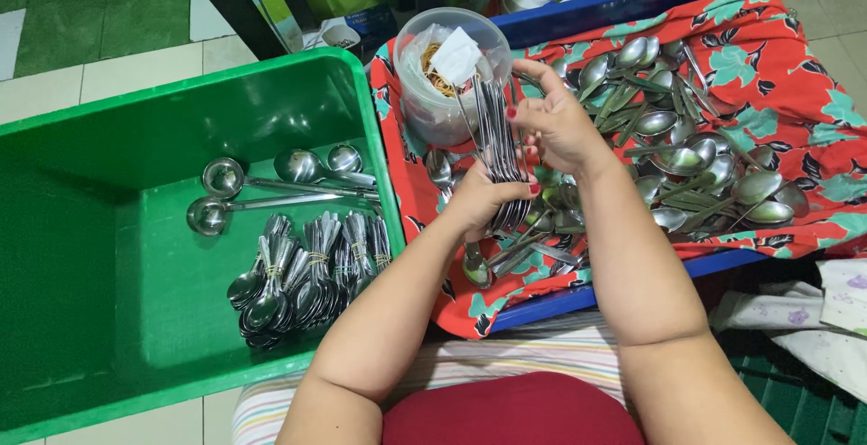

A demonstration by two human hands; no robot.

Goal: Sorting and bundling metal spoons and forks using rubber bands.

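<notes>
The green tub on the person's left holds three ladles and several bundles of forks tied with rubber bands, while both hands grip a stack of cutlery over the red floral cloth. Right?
Not quite. The tied bundles in the green tub are spoons, not forks; the head view shows their rounded bowls. The three ladles are there, and the left hand and right hand do grip a stack of cutlery over the red floral cloth.

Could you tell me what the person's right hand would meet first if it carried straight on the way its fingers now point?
Probably the clear round plastic tub of rubber bands. The right hand reaches up-left past the bundle of steel spoons, and the tub lies just beyond, though depth is hard to judge.
</notes>
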